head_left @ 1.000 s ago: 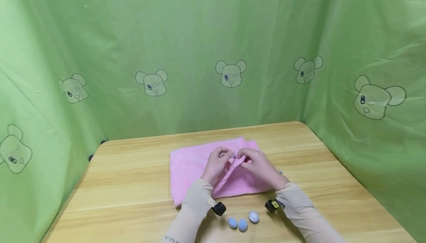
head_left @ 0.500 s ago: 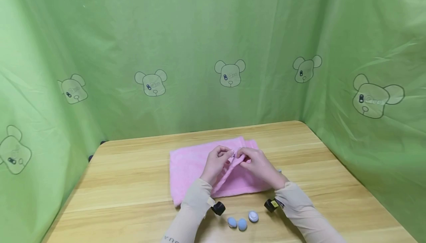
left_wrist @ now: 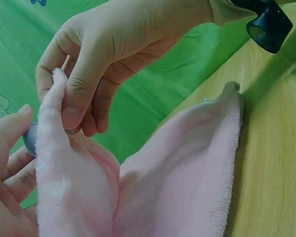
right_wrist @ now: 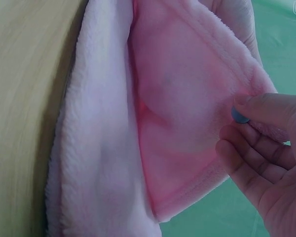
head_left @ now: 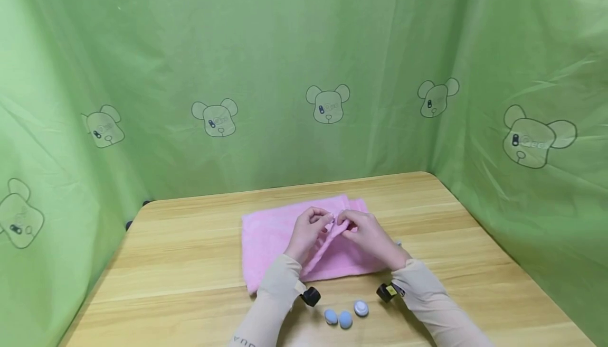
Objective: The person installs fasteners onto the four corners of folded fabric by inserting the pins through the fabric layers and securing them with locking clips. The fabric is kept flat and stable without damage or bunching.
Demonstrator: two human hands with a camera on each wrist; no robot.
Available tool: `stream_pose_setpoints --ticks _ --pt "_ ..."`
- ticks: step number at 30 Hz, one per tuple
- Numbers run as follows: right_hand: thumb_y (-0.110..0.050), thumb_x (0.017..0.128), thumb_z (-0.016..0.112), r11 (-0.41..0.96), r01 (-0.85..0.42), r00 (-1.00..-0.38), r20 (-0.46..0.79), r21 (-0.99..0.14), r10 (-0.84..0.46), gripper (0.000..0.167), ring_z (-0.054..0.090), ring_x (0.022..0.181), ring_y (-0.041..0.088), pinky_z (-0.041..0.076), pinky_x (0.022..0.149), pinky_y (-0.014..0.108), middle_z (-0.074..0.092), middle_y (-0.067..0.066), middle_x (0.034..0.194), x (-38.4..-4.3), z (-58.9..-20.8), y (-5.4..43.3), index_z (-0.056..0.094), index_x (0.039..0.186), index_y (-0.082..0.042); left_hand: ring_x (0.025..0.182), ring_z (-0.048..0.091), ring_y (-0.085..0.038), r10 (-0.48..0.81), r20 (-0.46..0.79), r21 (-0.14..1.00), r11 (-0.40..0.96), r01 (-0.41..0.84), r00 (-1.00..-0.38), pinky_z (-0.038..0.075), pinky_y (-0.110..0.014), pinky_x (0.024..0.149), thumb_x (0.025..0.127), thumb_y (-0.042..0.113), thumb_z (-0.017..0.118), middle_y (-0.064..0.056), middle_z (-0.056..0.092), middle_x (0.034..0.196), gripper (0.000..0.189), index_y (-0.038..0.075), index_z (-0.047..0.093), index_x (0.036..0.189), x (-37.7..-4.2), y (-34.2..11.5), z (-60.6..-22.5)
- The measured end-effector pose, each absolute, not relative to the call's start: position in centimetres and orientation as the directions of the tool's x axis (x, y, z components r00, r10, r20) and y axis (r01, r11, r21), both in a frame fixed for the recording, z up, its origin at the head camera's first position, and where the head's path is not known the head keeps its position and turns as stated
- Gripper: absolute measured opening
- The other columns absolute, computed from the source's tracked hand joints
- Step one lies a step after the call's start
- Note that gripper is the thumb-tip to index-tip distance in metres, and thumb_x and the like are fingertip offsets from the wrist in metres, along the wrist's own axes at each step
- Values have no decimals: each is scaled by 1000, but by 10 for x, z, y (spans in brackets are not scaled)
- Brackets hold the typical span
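Note:
A pink plush cloth lies folded on the table, one edge lifted between both hands. My right hand pinches that edge; in the right wrist view its thumb presses a round blue button-like piece against the fabric. On the other side of the edge, my left hand holds another round blue button-like piece between thumb and fingers, touching or nearly touching the cloth. Whether the two pieces are joined through the fabric is hidden.
On the wooden table, nearer the body, lie two blue button-like pieces and a paler one with a ringed face. Another small blue piece shows beside the right wrist. Green curtains surround the table.

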State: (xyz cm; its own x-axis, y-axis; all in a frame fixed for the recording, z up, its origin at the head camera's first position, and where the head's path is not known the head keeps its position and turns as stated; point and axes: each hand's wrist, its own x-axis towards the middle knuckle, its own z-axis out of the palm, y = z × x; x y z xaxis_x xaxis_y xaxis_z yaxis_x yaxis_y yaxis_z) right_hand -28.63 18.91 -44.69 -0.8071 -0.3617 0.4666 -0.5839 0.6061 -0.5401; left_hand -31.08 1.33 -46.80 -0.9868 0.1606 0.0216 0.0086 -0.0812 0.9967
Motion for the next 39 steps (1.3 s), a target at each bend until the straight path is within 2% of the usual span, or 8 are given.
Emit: stream_pose_setpoints --ticks 15,22,24,27,30,33,35,39 --pt "0 81 71 602 -590 -803 470 -538 -366 19 65 82 11 56 74 21 72 3 95 -286 -446 189 68 97 -10 57 53 -6 203 -14 997 -76 -30 -979 42 -17 47 89 22 70 4 65 78 24 4 64 103 -308 18 -470" --pt "3 80 71 605 -586 -804 480 -539 -351 19 64 80 11 56 72 22 72 5 93 -288 -447 190 67 94 -9 76 61 -10 347 -28 1000 5 -28 -937 53 -22 70 96 33 59 -4 67 97 35 4 62 116 -308 5 -461" --pt "3 80 71 595 -571 -816 467 -566 -340 19 64 80 11 56 73 23 72 5 93 -288 -446 191 67 94 -10 84 63 -11 418 -20 997 75 13 -908 54 -25 78 93 31 64 -4 68 105 37 8 62 123 -306 -1 -456" --pt "0 81 72 591 -534 -843 433 -604 -319 18 63 80 10 56 74 22 71 4 92 -289 -445 193 67 94 -11 91 62 -14 482 -13 984 164 76 -876 53 -28 83 84 21 76 -4 65 112 56 14 55 135 -300 -6 -447" --pt "-3 82 73 585 -506 -862 405 -635 -305 17 63 82 10 55 74 21 71 4 92 -289 -443 194 67 95 -11 90 59 -15 473 -10 975 199 95 -881 53 -27 79 79 8 77 -3 63 113 66 17 52 140 -295 -1 -441" --pt "-4 82 74 565 -499 -866 394 -657 -307 18 63 83 11 55 75 21 71 5 93 -290 -442 194 67 97 -11 86 58 -14 426 24 967 221 130 -904 53 -26 73 83 3 71 -5 65 114 58 15 54 138 -292 4 -439" --pt "-5 82 74 553 -498 -867 389 -668 -312 20 63 83 10 55 76 21 71 4 93 -290 -441 195 67 99 -11 87 61 -13 401 77 923 317 217 -913 53 -25 74 89 10 67 -4 67 119 48 14 57 135 -291 5 -439" --pt "-8 82 75 545 -497 -868 380 -676 -320 24 63 82 9 55 76 21 71 3 92 -290 -440 196 66 105 -11 103 66 -18 397 159 834 436 338 -904 54 -30 90 96 19 57 -8 66 127 38 12 59 134 -293 2 -438"
